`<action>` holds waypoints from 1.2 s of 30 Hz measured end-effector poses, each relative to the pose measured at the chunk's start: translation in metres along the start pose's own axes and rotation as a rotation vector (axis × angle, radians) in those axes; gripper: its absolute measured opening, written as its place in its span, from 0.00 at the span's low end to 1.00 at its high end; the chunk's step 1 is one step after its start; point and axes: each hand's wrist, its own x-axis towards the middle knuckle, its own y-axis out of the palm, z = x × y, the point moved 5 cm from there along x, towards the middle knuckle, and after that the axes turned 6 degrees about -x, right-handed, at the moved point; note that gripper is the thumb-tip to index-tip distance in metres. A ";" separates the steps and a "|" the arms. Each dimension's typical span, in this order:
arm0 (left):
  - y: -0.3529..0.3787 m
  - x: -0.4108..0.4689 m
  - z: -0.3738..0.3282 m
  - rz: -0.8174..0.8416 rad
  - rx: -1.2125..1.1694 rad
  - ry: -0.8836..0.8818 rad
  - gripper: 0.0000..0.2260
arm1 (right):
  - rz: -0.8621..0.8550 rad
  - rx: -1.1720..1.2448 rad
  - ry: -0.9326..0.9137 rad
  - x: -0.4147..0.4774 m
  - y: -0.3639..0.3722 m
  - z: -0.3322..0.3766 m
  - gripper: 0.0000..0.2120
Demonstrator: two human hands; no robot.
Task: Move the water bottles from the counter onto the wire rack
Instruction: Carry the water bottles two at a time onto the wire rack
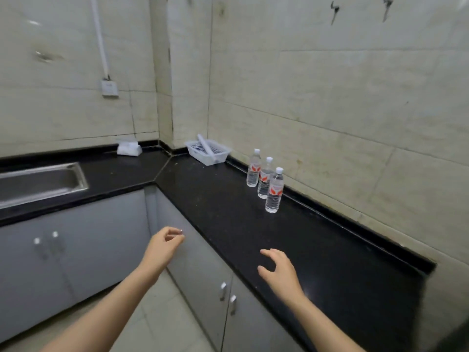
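My left hand (163, 246) and right hand (278, 271) hang empty, fingers loosely curled, well short of the three water bottles (265, 180) standing upright in a tight row by the wall on the glossy black stone table (330, 245). The bottles are slim, smooth cylinders of clear plastic. I judge a careless reach for one could topple its neighbours.

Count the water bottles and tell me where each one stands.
3 clear plastic water bottles with white caps, upright in a row by the wall on the black counter: farthest, middle, nearest. None looks hidden.
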 end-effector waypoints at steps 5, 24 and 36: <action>-0.020 0.026 0.039 -0.040 -0.027 -0.108 0.04 | 0.038 -0.003 0.029 0.040 0.023 -0.003 0.20; 0.123 0.214 0.050 -0.004 -0.005 -0.200 0.07 | -0.112 0.193 0.248 0.277 0.000 -0.102 0.20; 0.211 0.341 0.082 0.239 -0.056 -0.250 0.05 | -0.266 0.219 0.414 0.371 0.002 -0.127 0.35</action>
